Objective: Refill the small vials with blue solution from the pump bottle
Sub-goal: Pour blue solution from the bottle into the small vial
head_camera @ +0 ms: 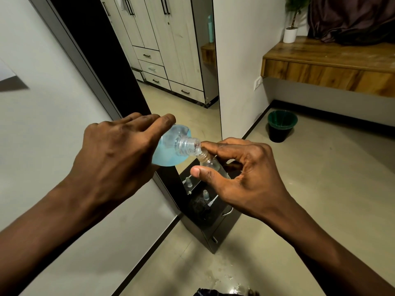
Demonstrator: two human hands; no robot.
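Home bedroom, wardrobe [171, 50] reflected in wall mirror [186, 99], wooden shelf [329, 60], potted plant [292, 24]

1. Hands: two, a left hand [113, 150] and a right hand [245, 174].
2. Pump bottle [173, 146] with blue solution, pump head off, threaded neck bare: one, in the left hand.
3. Clear vial [210, 165] in the right hand: one.
4. Small clear items on the black stand [215, 227] below the hands: two countable, one upper [188, 181] and one lower [205, 195]; whether they are vials or caps cannot be told.
5. Black stand: one.
6. Green waste bin [281, 124]: one.
7. Potted plant [294, 20] on the wooden shelf [329, 60]: one.
8. Wooden shelf: one.
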